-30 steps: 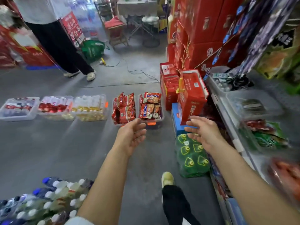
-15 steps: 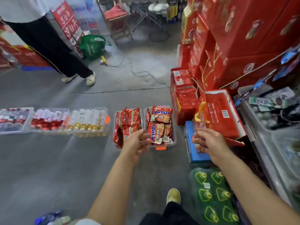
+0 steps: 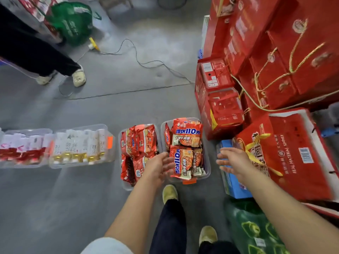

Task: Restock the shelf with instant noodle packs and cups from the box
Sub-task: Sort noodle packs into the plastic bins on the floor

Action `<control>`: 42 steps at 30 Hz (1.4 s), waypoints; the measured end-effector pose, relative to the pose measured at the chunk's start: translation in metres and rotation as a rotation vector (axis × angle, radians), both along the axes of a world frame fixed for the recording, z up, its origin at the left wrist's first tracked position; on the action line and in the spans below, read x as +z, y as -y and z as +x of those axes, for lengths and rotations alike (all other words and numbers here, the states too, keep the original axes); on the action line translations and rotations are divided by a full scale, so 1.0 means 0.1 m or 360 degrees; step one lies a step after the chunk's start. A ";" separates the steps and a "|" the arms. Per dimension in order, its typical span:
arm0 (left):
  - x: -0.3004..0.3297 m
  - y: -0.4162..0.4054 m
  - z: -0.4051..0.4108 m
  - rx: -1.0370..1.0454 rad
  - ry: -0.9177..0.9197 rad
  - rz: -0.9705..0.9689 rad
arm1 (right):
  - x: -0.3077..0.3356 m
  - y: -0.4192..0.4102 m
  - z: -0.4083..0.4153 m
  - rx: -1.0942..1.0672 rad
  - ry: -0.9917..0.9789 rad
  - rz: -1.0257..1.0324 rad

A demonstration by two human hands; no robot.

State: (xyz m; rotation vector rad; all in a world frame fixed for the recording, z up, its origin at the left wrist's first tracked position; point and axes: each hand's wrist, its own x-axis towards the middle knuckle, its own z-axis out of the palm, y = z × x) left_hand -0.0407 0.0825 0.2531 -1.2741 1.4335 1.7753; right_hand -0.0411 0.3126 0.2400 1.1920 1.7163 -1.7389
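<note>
Both hands reach with loose, empty grips: left hand (image 3: 159,166) and right hand (image 3: 233,160) flank the noodle bin (image 3: 207,163) on the floor.

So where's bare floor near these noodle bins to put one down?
Bare grey floor lies in front of the bottle bins, and beyond the noodle bins toward the cable. Right side is crowded: red gift boxes, blue box.

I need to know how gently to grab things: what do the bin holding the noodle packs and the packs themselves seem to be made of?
The bin looks like clear rigid plastic: the floor shows through its wall. The noodle packs look like glossy printed plastic film, crinkled, with highlights.
</note>
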 end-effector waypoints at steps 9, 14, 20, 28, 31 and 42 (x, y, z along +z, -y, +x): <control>-1.66 0.04 -0.75 -0.0215 0.0257 -0.0091 | -1.88 0.10 -0.65 0.0049 0.0289 0.0151; -2.52 0.07 -0.88 -0.0265 0.0302 -0.0239 | -2.89 0.04 -0.84 0.0292 0.0467 0.0425; -3.22 0.02 -0.90 -0.0329 0.0250 -0.0321 | -3.59 0.04 -1.18 0.0578 0.0519 0.0565; -3.67 -0.08 -0.99 -0.0328 0.0172 -0.0480 | -4.07 -0.09 -1.27 0.0333 0.0503 0.0536; -3.72 -0.09 -0.99 -0.0353 0.0180 -0.0524 | -4.11 -0.13 -1.29 0.0238 0.0466 0.0594; -3.81 0.09 -1.24 -0.0182 0.0455 -0.0233 | -4.13 -0.17 -1.31 0.0065 0.0482 0.0369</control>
